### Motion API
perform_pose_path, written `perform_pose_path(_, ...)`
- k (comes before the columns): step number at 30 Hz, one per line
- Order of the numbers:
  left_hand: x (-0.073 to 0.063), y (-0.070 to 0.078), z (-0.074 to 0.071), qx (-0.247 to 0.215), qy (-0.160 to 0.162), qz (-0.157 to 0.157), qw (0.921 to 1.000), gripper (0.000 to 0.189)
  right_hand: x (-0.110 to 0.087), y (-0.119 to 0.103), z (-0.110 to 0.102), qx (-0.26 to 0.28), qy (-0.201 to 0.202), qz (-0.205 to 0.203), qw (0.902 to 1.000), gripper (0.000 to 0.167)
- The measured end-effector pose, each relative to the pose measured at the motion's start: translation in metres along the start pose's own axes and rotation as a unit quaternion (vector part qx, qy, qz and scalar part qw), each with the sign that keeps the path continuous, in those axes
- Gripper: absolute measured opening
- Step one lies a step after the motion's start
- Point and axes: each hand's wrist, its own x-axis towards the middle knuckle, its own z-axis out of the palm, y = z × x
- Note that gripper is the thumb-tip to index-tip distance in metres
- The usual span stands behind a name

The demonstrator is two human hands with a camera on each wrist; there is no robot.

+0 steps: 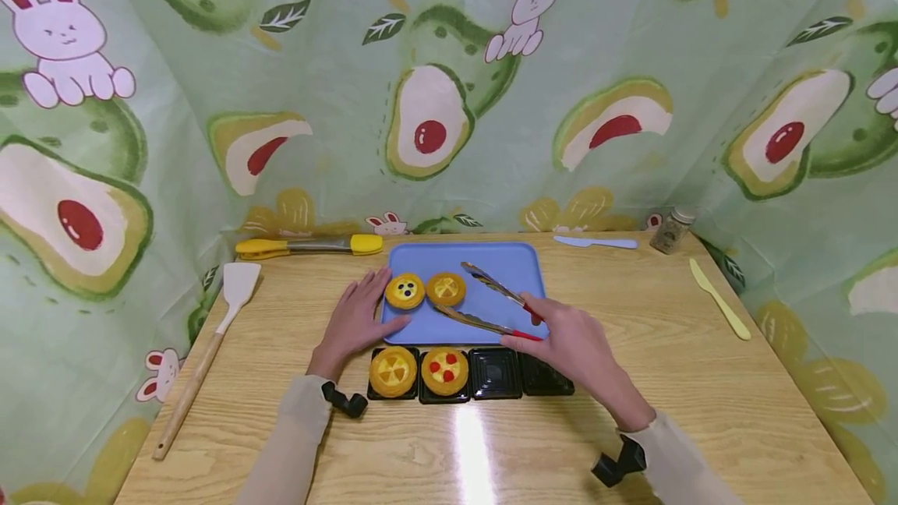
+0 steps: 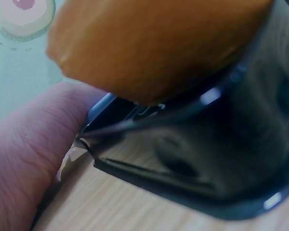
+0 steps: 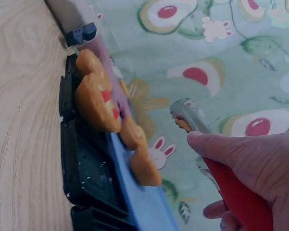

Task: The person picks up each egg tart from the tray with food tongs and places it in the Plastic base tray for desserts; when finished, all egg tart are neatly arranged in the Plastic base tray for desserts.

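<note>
While the right hand (image 1: 571,337) grips tongs (image 3: 238,197), tart (image 1: 447,287) leftward near their tips, left hand (image 1: 356,319), fingers extended, at the tray (image 1: 515,263)

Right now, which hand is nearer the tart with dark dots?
Left. The left hand is just left of the tart; the right hand, gripping tongs, is farther, to its right.

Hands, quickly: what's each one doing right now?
Left hand: open, at the blue tray's left edge.
Right hand: holding red-handled tongs, spread apart.
</note>
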Motion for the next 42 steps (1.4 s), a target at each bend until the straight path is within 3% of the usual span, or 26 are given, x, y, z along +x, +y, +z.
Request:
perform_pose_path(9, 0.0, 0.001, 0.004, -0.003, 0.0, -0.001, 1.0, 0.112, 0.011, 0.011, 0.023, -0.019, -0.014, 0.032, 0.9992, 0.074)
perform_pose_path(20, 0.0, 0.001, 0.005, 0.001, -0.004, -0.002, 1.0, 0.111, 0.022, 0.009, 0.032, 0.012, -0.066, 0.052, 0.9964, 0.057)
perform_pose_path(27, -0.001, -0.001, 0.004, 0.006, -0.006, -0.007, 0.9999, 0.112, 0.024, 0.007, 0.041, 0.023, -0.084, 0.055, 0.9947, 0.056)
perform_pose_path(35, 0.001, -0.003, 0.004, 0.008, -0.006, -0.009, 0.9999, 0.112, 0.025, 0.006, 0.049, -0.009, -0.094, 0.057, 0.9939, 0.059)
perform_pose_path(42, 0.001, -0.003, 0.003, 0.005, -0.005, -0.007, 1.0, 0.112, 0.022, 0.004, 0.057, -0.037, -0.073, 0.043, 0.9957, 0.056)
